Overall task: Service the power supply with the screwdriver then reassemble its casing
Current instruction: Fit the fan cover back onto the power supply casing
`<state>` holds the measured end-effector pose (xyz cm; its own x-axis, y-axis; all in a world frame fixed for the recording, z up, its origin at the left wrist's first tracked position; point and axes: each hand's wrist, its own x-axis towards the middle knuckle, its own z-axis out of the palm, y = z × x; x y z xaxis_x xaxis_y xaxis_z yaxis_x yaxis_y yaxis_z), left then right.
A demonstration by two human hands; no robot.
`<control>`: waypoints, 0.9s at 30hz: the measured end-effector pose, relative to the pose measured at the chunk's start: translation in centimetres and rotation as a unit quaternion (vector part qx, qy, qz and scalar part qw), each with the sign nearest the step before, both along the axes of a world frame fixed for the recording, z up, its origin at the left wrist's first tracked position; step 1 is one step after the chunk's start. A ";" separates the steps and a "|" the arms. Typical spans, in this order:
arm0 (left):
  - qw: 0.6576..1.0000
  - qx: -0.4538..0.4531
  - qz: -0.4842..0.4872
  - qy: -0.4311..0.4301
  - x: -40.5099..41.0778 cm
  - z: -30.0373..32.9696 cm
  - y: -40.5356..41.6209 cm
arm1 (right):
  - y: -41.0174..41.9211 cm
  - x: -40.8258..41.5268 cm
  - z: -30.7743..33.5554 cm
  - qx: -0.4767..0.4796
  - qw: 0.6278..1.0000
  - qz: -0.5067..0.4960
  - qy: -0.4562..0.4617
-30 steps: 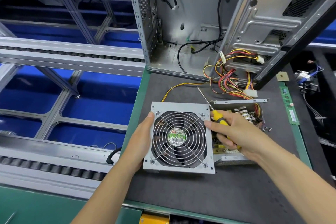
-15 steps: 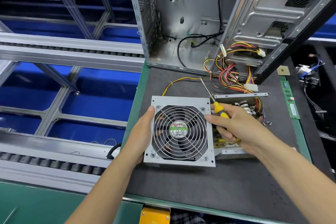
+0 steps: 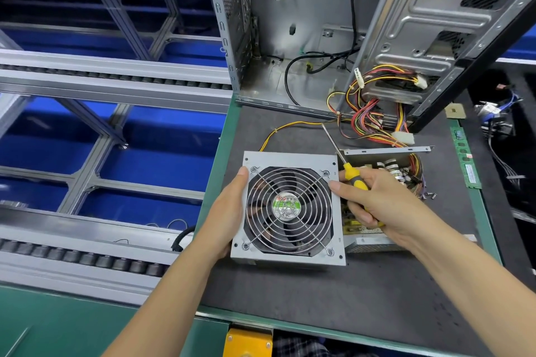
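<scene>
Dark grey mat (image 3: 333,293) on a green-edged bench (image 3: 216,153). Grey metal roller conveyor rails (image 3: 87,255), 2 levels, with blue bins (image 3: 150,165) below, all left of the fingers. Open computer case (image 3: 304,23) stands beyond the fingers. Even bright lighting.

No readable text: fan hub sticker (image 3: 287,206) and memory stick label (image 3: 470,173) blurred.
</scene>
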<state>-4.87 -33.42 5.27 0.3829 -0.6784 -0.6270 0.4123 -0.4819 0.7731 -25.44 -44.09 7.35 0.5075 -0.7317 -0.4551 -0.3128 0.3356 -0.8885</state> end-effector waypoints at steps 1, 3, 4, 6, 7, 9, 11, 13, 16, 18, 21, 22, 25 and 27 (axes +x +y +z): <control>1.000 0.007 0.000 0.004 0.1 0.0 0.0 | 0.0 0.0 0.0 -0.003 1.000 0.001 0.006; 1.000 0.019 0.003 0.015 0.1 0.1 -0.1 | 0.1 0.0 0.0 -0.007 1.000 0.002 0.016; 1.000 0.022 0.005 0.020 0.1 0.1 0.0 | 0.1 0.0 0.0 -0.007 1.000 0.001 0.020; 0.999 0.025 0.007 0.027 0.1 0.1 0.0 | 0.1 0.0 0.0 -0.004 1.000 0.001 0.024; 0.999 0.025 0.008 0.033 0.2 0.1 0.0 | 0.1 0.1 0.0 -0.003 1.000 0.001 0.025; 0.999 0.027 0.009 0.041 0.1 0.1 -0.1 | 0.1 0.0 -0.1 0.003 1.000 -0.001 0.021; 0.998 0.033 0.008 0.048 0.1 0.2 -0.1 | 0.1 0.0 -0.2 0.010 1.000 -0.001 0.015; 0.998 0.031 0.009 0.050 0.0 0.3 -0.1 | 0.2 0.1 -0.2 0.015 1.000 0.003 0.006; 0.999 0.020 0.014 0.041 -0.1 0.4 0.0 | 0.3 0.1 0.0 0.013 1.000 0.008 -0.003; 0.999 0.019 0.014 0.038 -0.2 0.5 0.0 | 0.4 0.2 0.1 0.018 1.000 0.006 -0.012; 0.999 0.020 0.010 0.030 -0.1 0.6 0.1 | 0.4 0.3 0.3 0.042 0.999 -0.005 -0.026; 0.999 0.021 0.007 0.031 -0.1 0.6 0.1 | 0.4 0.3 0.3 0.045 0.999 -0.005 -0.025; 0.999 0.022 0.002 0.033 -0.1 0.5 0.1 | 0.4 0.3 0.2 0.044 0.999 -0.007 -0.027; 0.999 0.021 -0.001 0.030 -0.1 0.5 0.1 | 0.4 0.3 0.2 0.040 0.999 -0.010 -0.033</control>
